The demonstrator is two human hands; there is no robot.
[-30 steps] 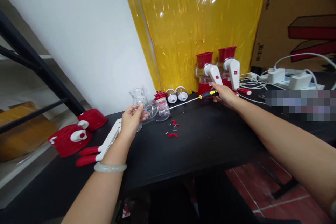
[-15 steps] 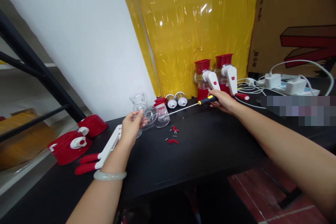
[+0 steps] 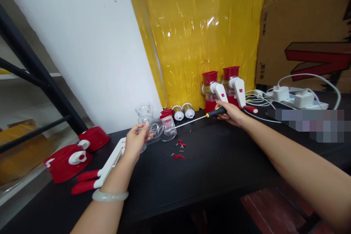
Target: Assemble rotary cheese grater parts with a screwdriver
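My right hand (image 3: 229,113) is wrapped round the black-and-yellow handle of a long screwdriver (image 3: 192,121). Its shaft points left, and the tip overlaps the clear plastic housing (image 3: 169,123); whether they touch I cannot tell. My left hand (image 3: 137,137) pinches the near end of that housing, which lies on its side. Behind it stands another clear plastic housing (image 3: 144,110). On the black table (image 3: 214,164), in front of the held housing, are small red plastic pieces (image 3: 179,157) and several tiny metal pins (image 3: 181,150).
Two assembled red-and-white rotary graters (image 3: 210,95) stand at the back, right of two metal grater drums (image 3: 188,111). Red bases (image 3: 67,162) and white cranks with red grips (image 3: 86,186) lie left. White chargers and cables (image 3: 304,98) sit at right, before a cardboard box (image 3: 296,25).
The view has tilted up, so the table things sit lower in the picture. Both hands keep their holds, and the screwdriver stays pointed at the clear housing.
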